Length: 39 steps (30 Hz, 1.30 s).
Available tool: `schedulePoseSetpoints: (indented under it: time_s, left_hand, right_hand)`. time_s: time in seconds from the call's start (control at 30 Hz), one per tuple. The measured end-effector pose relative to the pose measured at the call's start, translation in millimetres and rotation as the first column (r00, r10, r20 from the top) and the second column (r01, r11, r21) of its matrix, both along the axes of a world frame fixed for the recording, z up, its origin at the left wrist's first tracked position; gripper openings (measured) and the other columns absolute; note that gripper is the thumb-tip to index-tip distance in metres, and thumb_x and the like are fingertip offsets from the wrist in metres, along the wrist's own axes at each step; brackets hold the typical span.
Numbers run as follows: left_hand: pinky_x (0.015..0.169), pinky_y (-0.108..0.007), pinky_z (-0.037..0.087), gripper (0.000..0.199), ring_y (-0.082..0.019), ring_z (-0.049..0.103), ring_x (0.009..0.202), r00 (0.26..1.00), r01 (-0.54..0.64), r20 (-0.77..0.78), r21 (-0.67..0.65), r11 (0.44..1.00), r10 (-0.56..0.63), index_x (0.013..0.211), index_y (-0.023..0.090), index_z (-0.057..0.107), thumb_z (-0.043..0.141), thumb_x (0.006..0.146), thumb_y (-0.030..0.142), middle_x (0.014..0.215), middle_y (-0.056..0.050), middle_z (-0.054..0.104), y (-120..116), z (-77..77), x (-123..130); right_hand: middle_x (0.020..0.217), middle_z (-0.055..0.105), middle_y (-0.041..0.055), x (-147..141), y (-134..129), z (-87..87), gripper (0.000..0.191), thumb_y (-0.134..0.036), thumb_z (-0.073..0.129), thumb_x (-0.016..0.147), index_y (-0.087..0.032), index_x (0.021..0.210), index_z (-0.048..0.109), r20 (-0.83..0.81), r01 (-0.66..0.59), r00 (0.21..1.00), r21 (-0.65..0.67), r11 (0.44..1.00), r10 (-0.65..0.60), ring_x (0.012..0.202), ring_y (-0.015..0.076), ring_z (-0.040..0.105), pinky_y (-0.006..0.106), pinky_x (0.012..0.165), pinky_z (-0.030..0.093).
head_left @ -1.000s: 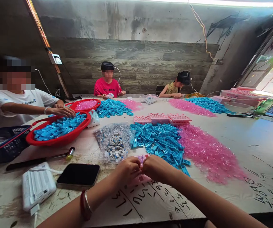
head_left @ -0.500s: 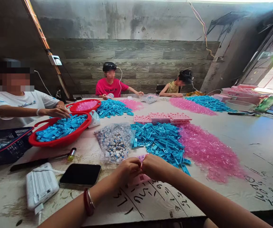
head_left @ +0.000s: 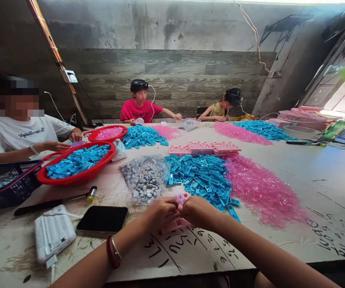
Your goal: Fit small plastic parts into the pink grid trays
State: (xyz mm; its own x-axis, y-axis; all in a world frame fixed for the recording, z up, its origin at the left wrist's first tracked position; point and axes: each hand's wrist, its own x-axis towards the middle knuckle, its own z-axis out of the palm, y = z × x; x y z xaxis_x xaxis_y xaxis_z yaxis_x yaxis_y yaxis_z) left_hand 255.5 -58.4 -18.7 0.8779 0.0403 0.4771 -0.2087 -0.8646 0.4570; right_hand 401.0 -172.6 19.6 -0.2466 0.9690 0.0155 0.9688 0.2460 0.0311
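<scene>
My left hand (head_left: 164, 211) and my right hand (head_left: 199, 212) meet, fingers curled in, over a pink slotted tray (head_left: 177, 225) at the table's near side. Both hands are closed; whatever lies between the fingertips is hidden. Small purple-pink bits show in the tray's far part. Just beyond sits a clear plastic bag (head_left: 148, 178) of small white and blue parts. Right of the bag spreads a heap of blue plastic cases (head_left: 202, 176). A pile of clear pink pieces (head_left: 262, 192) adjoins it. Stacked pink trays (head_left: 201, 148) stand behind the heap.
At left lie a phone (head_left: 103, 220), a white power bank (head_left: 54, 234) with a cable, and a hammer (head_left: 91, 195). A red basket (head_left: 76, 164) holds blue cases beside a dark basket (head_left: 10, 184). Three other people sit around the table, with more piles near them.
My hands stay almost in place over the tray. The co-worker at left has drawn a hand back from the red basket, and both that person's hands are now behind it.
</scene>
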Motion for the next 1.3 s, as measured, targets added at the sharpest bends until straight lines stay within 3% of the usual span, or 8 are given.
schedulePoseSetpoints:
  time_s: [0.13, 0.27, 0.4, 0.57, 0.7, 0.83, 0.97, 1.3]
  left_hand:
    - [0.073, -0.026, 0.05, 0.015, -0.015, 0.061, 0.081, 0.999, -0.053, -0.001, 0.005, 0.999, 0.053, 0.086, 0.014, 0.064, 0.055, 0.089, 0.025, 0.088, -0.006, 0.065, -3.5, 2.5, -3.4]
    - [0.071, -0.027, 0.05, 0.015, -0.016, 0.061, 0.082, 0.998, -0.059, 0.022, 0.002, 0.998, 0.059, 0.098, 0.016, 0.065, 0.055, 0.089, 0.024, 0.092, -0.006, 0.066, -8.1, 5.2, -5.2]
    - [0.07, -0.027, 0.05, 0.016, -0.016, 0.061, 0.08, 0.995, -0.076, 0.057, -0.012, 0.997, 0.077, 0.098, 0.016, 0.067, 0.06, 0.086, 0.024, 0.09, -0.006, 0.067, -9.7, 4.7, -4.8]
    - [0.068, -0.025, 0.05, 0.015, -0.014, 0.06, 0.076, 0.995, -0.058, 0.076, 0.014, 0.998, 0.057, 0.085, 0.015, 0.069, 0.057, 0.088, 0.024, 0.085, -0.005, 0.065, -6.3, -1.4, -1.9]
    - [0.067, -0.025, 0.048, 0.017, -0.013, 0.058, 0.074, 0.997, -0.028, 0.077, 0.069, 0.997, 0.023, 0.077, 0.015, 0.068, 0.057, 0.088, 0.023, 0.081, -0.004, 0.063, -4.4, -3.9, 0.4]
    - [0.065, -0.024, 0.046, 0.019, -0.013, 0.056, 0.072, 0.995, -0.046, 0.096, 0.082, 0.996, 0.038, 0.075, 0.015, 0.066, 0.056, 0.089, 0.022, 0.079, -0.004, 0.062, -5.5, -5.2, 1.6]
    - [0.068, -0.026, 0.047, 0.012, -0.014, 0.056, 0.076, 0.995, -0.075, 0.07, 0.129, 0.989, 0.067, 0.09, 0.016, 0.067, 0.056, 0.085, 0.019, 0.084, -0.004, 0.062, -9.9, -3.3, 1.7]
    - [0.07, -0.03, 0.046, 0.014, -0.018, 0.055, 0.078, 0.993, -0.106, -0.017, 0.239, 0.965, 0.113, 0.094, 0.019, 0.067, 0.056, 0.084, 0.021, 0.088, -0.005, 0.06, -16.6, 1.0, 2.4]
  right_hand:
    - [0.064, 0.066, 0.0065, -3.3, -3.6, -0.2, 0.012, -0.009, 0.059, 0.078, -0.013, 0.075, 0.07, 0.009, 0.038, 0.999, 0.008, 0.999, -0.038, 0.055, 0.0126, 0.054, 0.026, 0.049, 0.021]
    - [0.069, 0.065, 0.0032, 0.3, -11.0, 5.6, 0.013, -0.009, 0.058, 0.074, -0.016, 0.079, 0.069, -0.217, 0.039, 0.975, -0.023, 0.999, -0.043, 0.06, 0.0118, 0.054, 0.024, 0.053, 0.028]
    - [0.078, 0.065, 0.0025, 15.3, -22.3, 16.3, 0.03, -0.01, 0.054, 0.073, -0.016, 0.099, 0.066, -0.449, -0.005, 0.892, -0.119, 0.993, -0.049, 0.067, 0.0135, 0.055, 0.023, 0.059, 0.037]
    - [0.114, 0.06, 0.0126, 34.2, -31.7, 24.4, 0.042, -0.008, 0.039, 0.082, -0.012, 0.122, 0.052, -0.575, 0.193, 0.772, -0.192, 0.962, -0.27, 0.101, 0.021, 0.056, 0.034, 0.088, 0.045]
    - [0.122, 0.055, 0.0155, 36.5, -31.5, 16.8, 0.036, -0.016, 0.034, 0.092, -0.012, 0.123, 0.05, -0.59, 0.138, 0.779, -0.169, 0.976, -0.212, 0.113, 0.0229, 0.051, 0.04, 0.098, 0.041]
    - [0.102, 0.063, 0.0114, 34.7, -27.7, 7.1, 0.032, -0.016, 0.04, 0.091, -0.012, 0.121, 0.048, -0.616, 0.124, 0.773, -0.088, 0.988, -0.152, 0.092, 0.0186, 0.059, 0.033, 0.083, 0.047]
    - [0.082, 0.063, 0.0036, 35.0, -26.0, 4.8, 0.017, -0.011, 0.052, 0.083, -0.014, 0.099, 0.056, -0.642, 0.128, 0.752, -0.08, 0.988, -0.15, 0.069, 0.0126, 0.056, 0.024, 0.063, 0.044]
    - [0.066, 0.056, -0.0025, 32.1, -23.6, 7.6, 0.023, 0.003, 0.051, 0.069, -0.014, 0.082, 0.061, -0.572, 0.109, 0.811, -0.052, 0.993, -0.119, 0.059, 0.0087, 0.047, 0.019, 0.055, 0.035]
